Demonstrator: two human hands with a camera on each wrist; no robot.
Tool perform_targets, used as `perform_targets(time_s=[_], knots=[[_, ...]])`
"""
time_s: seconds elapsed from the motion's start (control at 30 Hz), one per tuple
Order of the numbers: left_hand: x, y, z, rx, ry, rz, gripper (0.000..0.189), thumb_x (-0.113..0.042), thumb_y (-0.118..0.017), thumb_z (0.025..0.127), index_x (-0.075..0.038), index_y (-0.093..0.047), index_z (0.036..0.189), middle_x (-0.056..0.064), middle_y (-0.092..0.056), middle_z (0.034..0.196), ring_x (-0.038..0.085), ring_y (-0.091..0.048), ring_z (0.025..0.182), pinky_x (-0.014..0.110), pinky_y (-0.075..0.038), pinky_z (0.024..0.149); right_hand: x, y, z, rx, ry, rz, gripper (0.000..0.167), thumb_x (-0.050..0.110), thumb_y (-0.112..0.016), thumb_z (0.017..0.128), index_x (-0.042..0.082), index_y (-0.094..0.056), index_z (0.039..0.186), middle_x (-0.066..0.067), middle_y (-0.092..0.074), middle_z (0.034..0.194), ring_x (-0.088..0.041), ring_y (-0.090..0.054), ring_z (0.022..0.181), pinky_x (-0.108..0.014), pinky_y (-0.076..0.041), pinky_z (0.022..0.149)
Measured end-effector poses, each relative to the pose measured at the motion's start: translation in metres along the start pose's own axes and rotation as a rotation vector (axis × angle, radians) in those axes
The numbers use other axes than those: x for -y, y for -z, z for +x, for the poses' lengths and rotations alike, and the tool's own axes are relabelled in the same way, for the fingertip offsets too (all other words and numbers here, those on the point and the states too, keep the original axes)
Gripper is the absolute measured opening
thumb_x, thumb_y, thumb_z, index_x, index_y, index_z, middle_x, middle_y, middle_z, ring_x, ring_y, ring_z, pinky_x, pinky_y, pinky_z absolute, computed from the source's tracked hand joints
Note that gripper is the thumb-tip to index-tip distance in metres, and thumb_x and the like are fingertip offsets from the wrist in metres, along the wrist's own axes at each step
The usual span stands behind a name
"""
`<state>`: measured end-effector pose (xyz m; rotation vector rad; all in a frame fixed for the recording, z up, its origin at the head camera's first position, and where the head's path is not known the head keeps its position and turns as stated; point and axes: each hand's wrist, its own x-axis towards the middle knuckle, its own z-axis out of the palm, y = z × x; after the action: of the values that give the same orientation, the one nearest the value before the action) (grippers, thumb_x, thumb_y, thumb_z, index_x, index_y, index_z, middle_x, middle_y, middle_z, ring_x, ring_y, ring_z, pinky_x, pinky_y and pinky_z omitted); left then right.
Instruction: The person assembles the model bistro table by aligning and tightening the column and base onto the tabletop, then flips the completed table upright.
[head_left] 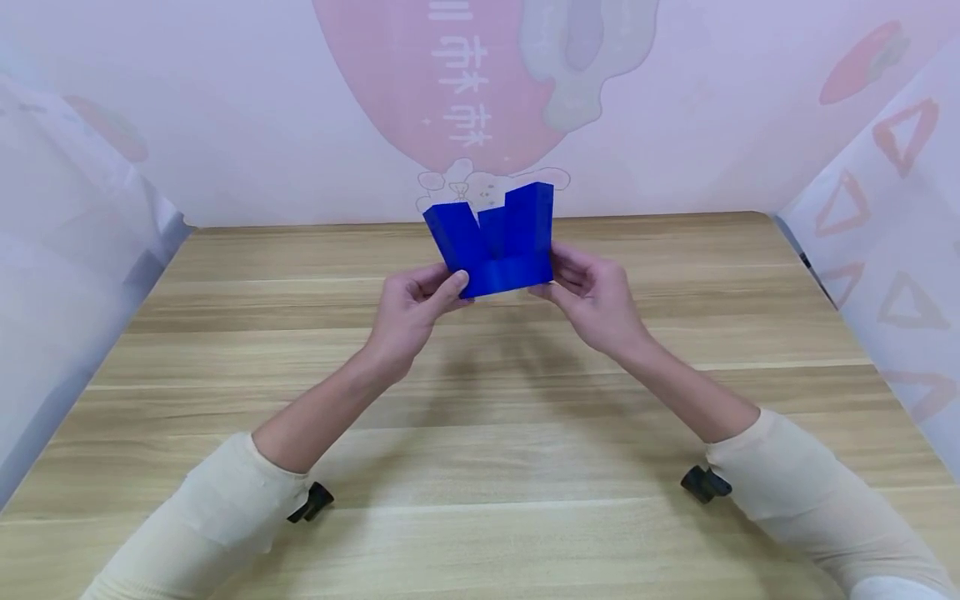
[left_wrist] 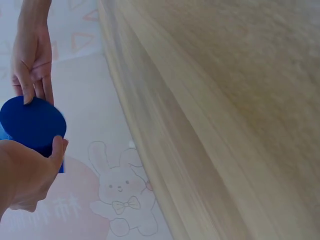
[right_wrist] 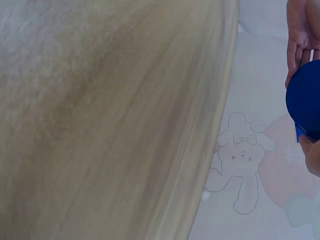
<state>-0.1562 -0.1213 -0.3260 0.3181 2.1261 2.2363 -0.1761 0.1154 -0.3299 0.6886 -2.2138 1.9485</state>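
Observation:
A glossy blue piece (head_left: 495, 273) is held up over the table between both hands. Uprights of uneven height rise from it with a V-shaped gap between them. From below, the left wrist view shows its flat round base (left_wrist: 32, 120). My left hand (head_left: 405, 315) pinches its left lower edge, thumb on the near face and fingers behind or beneath. On the opposite side my right hand (head_left: 606, 307) grips the lower right corner, its thumb under the edge and fingers along the side. The right wrist view catches only part of the round base (right_wrist: 306, 97).
Beneath is a wood-grain table (head_left: 480, 500). A pale printed backdrop (head_left: 262, 108) stands at its far edge, with white patterned sheets (head_left: 885, 242) on both sides. Small black devices (head_left: 705, 483) sit by both beige sleeves (head_left: 202, 508).

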Motion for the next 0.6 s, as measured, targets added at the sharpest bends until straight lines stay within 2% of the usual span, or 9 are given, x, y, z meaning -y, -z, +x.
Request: perform_targets(time_s=[0.13,0.23,0.33,0.47,0.6], knots=[[-0.0021,-0.0006,-0.0008,0.025,0.050,-0.006,0.040,-0.006,-0.056,0.107,0.012,-0.054,0.142,0.029,-0.061,0.138,0.021,-0.073,0.106,0.035,-0.057,0.097,-0.0007,0.0000,-0.0008,-0.037,0.028,-0.046,0.046,-0.015,-0.072,0.088,-0.014,-0.062,0.133,-0.031,-0.068,0.124,-0.042,-0.069,0.114,-0.030,-0.058,0.088],[-0.0039,0.0008,-0.0021,0.044,0.077,0.056,0.044,-0.005,-0.064,0.102,0.007,-0.056,0.144,0.024,-0.063,0.139,0.029,-0.072,0.113,0.035,-0.056,0.098,-0.0013,0.0006,-0.0010,-0.048,0.044,-0.074,0.045,-0.013,-0.075,0.087,-0.013,-0.064,0.131,-0.030,-0.069,0.122,-0.041,-0.070,0.111,-0.029,-0.059,0.086],[-0.0043,0.0025,-0.0028,0.065,0.066,0.141,0.048,-0.002,-0.071,0.097,0.004,-0.058,0.143,0.021,-0.065,0.137,0.034,-0.071,0.115,0.034,-0.056,0.097,-0.0020,0.0012,-0.0011,-0.053,0.054,-0.099,0.042,-0.012,-0.076,0.086,-0.014,-0.066,0.127,-0.030,-0.070,0.119,-0.042,-0.071,0.108,-0.027,-0.059,0.083],[-0.0036,0.0037,-0.0031,0.056,-0.004,0.245,0.042,-0.002,-0.072,0.096,0.007,-0.062,0.136,0.024,-0.070,0.125,0.032,-0.076,0.101,0.034,-0.060,0.089,-0.0011,0.0009,-0.0012,-0.072,0.033,-0.142,0.035,-0.007,-0.079,0.087,-0.014,-0.070,0.120,-0.029,-0.073,0.111,-0.039,-0.074,0.100,-0.025,-0.060,0.079],[-0.0024,0.0029,-0.0035,-0.003,-0.035,0.289,0.032,-0.009,-0.073,0.098,0.008,-0.069,0.124,0.023,-0.075,0.108,0.025,-0.077,0.081,0.033,-0.062,0.079,0.0005,0.0013,-0.0012,-0.082,-0.075,-0.143,0.029,0.003,-0.080,0.090,-0.012,-0.071,0.112,-0.026,-0.075,0.105,-0.032,-0.078,0.089,-0.029,-0.062,0.075]])
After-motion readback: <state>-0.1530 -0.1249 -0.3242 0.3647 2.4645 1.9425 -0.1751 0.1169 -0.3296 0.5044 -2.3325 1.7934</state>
